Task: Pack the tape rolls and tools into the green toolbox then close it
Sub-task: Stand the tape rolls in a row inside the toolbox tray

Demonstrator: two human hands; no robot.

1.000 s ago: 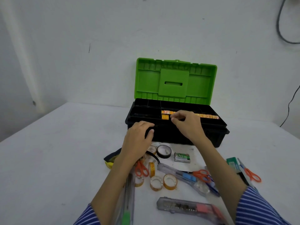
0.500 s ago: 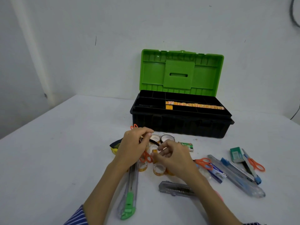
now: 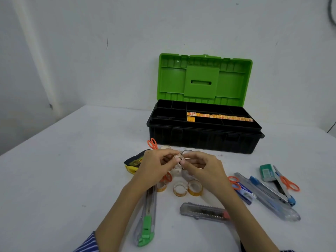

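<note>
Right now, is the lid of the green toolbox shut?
No, the green lid stands upright, leaving the black tray of the toolbox open to view.

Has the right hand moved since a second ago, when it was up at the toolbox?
Yes. The right hand has come back from the toolbox tray toward the person, and now pinches a small tape roll with the left hand.

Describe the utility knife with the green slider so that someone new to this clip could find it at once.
Start at the open toolbox at the back of the table, then come towards the camera to the left hand. The utility knife lies just beneath that forearm, pointing lengthwise towards the viewer. Its bright green slider sets it apart; the other clear knife nearby has a pink one.
</note>
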